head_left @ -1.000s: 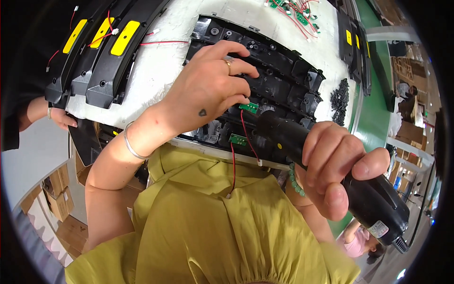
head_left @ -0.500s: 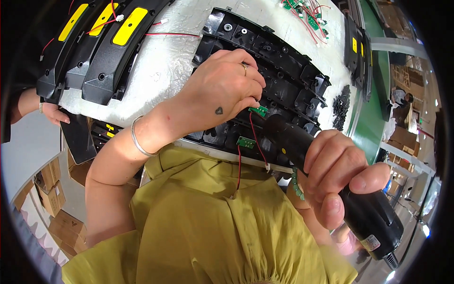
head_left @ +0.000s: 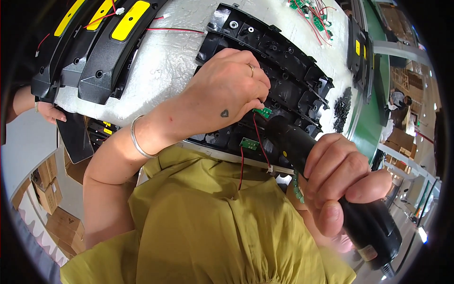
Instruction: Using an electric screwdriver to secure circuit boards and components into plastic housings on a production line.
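Note:
My right hand (head_left: 341, 173) grips a black electric screwdriver (head_left: 291, 139), whose nose slants up and left toward a small green circuit board (head_left: 264, 112). My left hand (head_left: 231, 83) is bent down at that board, fingers drawn together at its edge. Whatever the fingertips hold is hidden. Both boards have red and black wires; the second green circuit board (head_left: 249, 144) lies nearer me. Beneath them, black curved plastic housings (head_left: 279, 47) lie in rows, open side up. The screwdriver's bit cannot be made out.
Black housings with yellow labels (head_left: 131, 21) stand at the far left. Wired green boards (head_left: 317, 21) are heaped at the back, and small black parts (head_left: 342, 111) are piled at the right. Another person's hand (head_left: 51, 111) is by the left table edge.
The view has shifted slightly, moving the housings a little right in the picture. Both hands keep their hold and place at the same board; the screwdriver is still pointed there.

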